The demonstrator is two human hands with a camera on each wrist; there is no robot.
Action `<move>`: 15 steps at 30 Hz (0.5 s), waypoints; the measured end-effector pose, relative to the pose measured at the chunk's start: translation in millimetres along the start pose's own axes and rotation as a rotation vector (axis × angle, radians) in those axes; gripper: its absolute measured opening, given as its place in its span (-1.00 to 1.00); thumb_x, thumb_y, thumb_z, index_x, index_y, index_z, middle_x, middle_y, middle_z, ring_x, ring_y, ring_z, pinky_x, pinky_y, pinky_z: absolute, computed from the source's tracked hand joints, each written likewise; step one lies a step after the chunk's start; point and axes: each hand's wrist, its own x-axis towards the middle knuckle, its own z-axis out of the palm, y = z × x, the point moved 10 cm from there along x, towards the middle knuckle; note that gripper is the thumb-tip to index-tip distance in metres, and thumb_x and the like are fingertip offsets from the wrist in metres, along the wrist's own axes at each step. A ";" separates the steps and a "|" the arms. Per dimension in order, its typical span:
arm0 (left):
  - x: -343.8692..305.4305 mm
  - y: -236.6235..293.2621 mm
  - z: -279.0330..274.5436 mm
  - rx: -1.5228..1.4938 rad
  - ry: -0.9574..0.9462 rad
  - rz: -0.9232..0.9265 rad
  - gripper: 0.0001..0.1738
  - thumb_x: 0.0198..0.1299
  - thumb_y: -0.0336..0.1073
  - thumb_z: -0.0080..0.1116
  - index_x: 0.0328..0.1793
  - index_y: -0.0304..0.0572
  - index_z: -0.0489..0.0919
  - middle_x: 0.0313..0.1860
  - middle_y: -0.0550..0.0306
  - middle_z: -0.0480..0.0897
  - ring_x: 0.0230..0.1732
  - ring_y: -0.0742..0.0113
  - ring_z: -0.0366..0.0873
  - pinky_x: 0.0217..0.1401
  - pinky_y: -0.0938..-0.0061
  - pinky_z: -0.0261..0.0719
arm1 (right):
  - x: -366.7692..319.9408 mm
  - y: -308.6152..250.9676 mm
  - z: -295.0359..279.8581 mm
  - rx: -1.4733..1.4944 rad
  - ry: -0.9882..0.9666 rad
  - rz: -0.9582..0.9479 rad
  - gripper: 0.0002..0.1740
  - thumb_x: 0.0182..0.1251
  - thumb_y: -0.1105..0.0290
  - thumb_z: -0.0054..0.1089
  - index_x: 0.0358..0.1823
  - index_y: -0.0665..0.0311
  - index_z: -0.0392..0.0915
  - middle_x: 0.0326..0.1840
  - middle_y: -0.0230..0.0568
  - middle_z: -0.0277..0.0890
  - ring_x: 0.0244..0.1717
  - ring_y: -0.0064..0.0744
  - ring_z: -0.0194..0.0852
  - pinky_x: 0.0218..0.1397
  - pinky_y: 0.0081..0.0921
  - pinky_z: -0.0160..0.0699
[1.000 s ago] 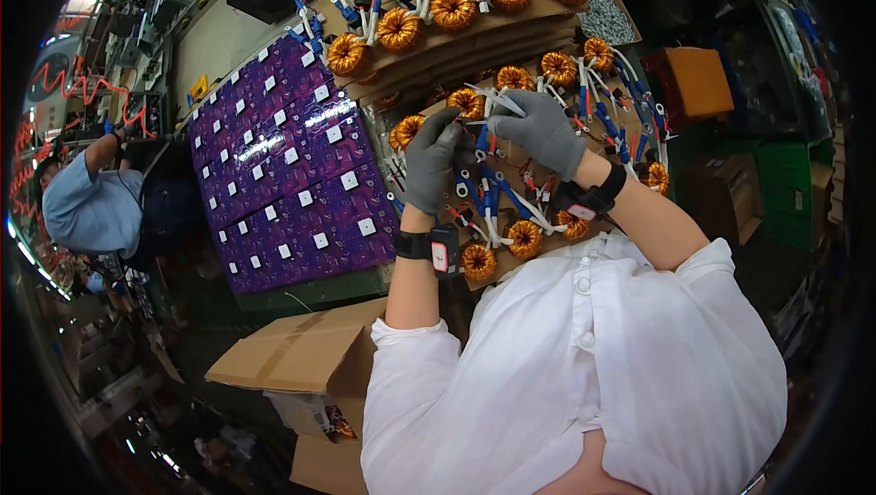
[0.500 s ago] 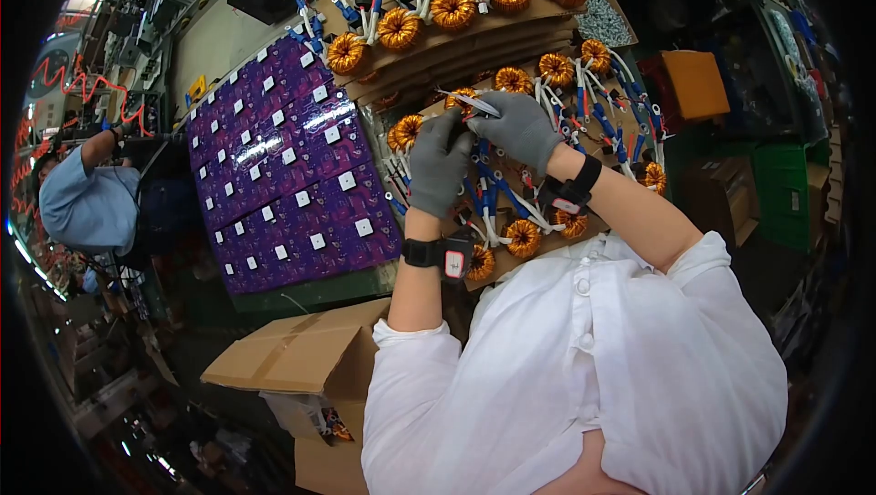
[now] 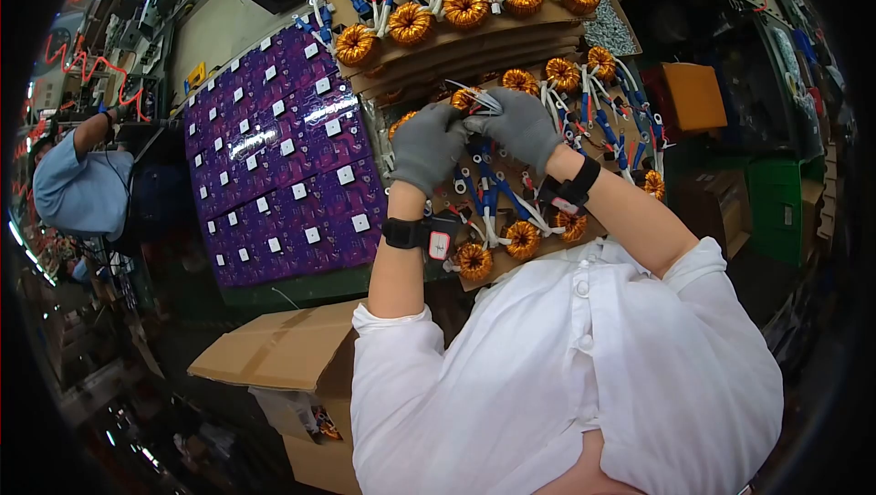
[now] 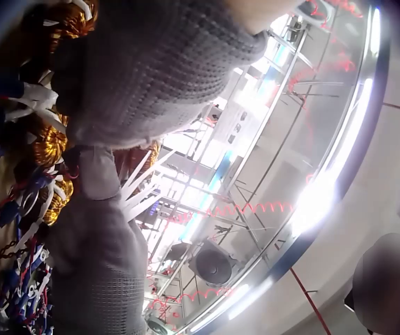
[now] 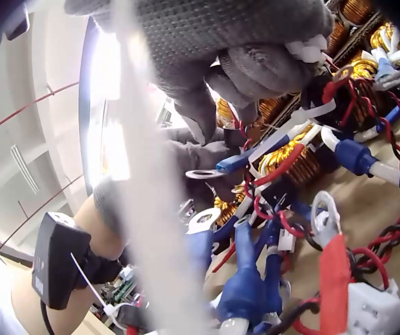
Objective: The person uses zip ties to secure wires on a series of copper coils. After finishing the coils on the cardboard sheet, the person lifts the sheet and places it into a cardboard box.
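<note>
Both hands wear grey gloves and meet over the near row of copper-wound ring coils (image 3: 522,239). My right hand (image 3: 520,125) grips a bunch of white cable ties (image 3: 488,103), whose tails fan out past the fingers in the left wrist view. One blurred tie crosses the right wrist view up close. My left hand (image 3: 427,148) has curled fingers against the right fingertips, at thin red and black wires (image 5: 239,132); its grip is partly hidden. Below the hands, a white cable tie (image 5: 291,129) lies across blue-sleeved leads with ring terminals (image 5: 203,222).
Stacked cardboard sheets (image 3: 474,52) at the back bear more coils. Purple circuit panels with white squares (image 3: 283,157) lie at the left. An open carton (image 3: 274,349) stands at the near left, an orange box (image 3: 693,96) at the right. Another person (image 3: 82,185) works far left.
The right hand has come left and slightly down with the cable ties, closing the gap to the left hand. The left hand has turned inward, its fingers now against the right hand's.
</note>
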 end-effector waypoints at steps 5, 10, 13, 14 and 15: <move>-20.4 -14.2 9.7 -0.433 0.004 -0.088 -0.77 0.14 -0.27 0.08 -0.18 -0.25 0.62 -0.32 0.11 0.64 -0.31 0.23 0.61 -0.20 0.43 0.53 | 7.2 7.7 -2.9 0.073 -0.012 0.035 -0.59 0.02 0.15 0.40 -0.18 0.27 0.61 -0.33 -0.02 0.62 -0.25 -0.09 0.60 -0.16 -0.32 0.50; -30.4 -11.8 21.3 -0.932 -0.219 -0.276 -0.75 0.14 -0.27 0.07 -0.16 -0.31 0.56 -0.35 0.21 0.56 -0.34 0.44 0.53 -0.24 0.54 0.50 | 7.9 8.2 -1.4 0.171 -0.050 0.023 -0.66 0.04 0.29 0.39 -0.20 0.35 0.60 -0.39 -0.13 0.63 -0.40 -0.41 0.55 -0.24 -0.46 0.47; -25.9 -16.2 29.9 -0.996 -0.340 -0.371 -0.76 0.15 -0.34 0.06 -0.08 -0.26 0.53 -0.30 0.23 0.59 -0.41 0.48 0.49 -0.32 0.58 0.45 | 5.8 6.3 -0.6 0.261 -0.097 0.039 -0.71 0.10 0.31 0.35 -0.24 0.36 0.60 -0.42 -0.27 0.61 -0.41 -0.52 0.50 -0.26 -0.50 0.46; -22.3 -17.3 30.8 -1.139 -0.320 -0.372 -0.74 0.15 -0.36 0.06 -0.04 -0.26 0.51 -0.28 0.22 0.59 -0.39 0.48 0.49 -0.28 0.59 0.46 | 2.7 3.6 -6.0 0.260 -0.097 0.037 -0.71 0.10 0.31 0.35 -0.24 0.36 0.60 -0.42 -0.27 0.61 -0.41 -0.52 0.50 -0.26 -0.50 0.46; -20.9 -18.0 31.6 -1.283 -0.298 -0.374 -0.72 0.15 -0.38 0.05 0.00 -0.26 0.50 -0.27 0.21 0.59 -0.38 0.48 0.50 -0.25 0.60 0.47 | -5.8 -3.6 -7.4 0.366 -0.180 0.113 -0.73 0.14 0.29 0.33 -0.23 0.35 0.60 -0.44 -0.34 0.56 -0.42 -0.58 0.45 -0.28 -0.55 0.44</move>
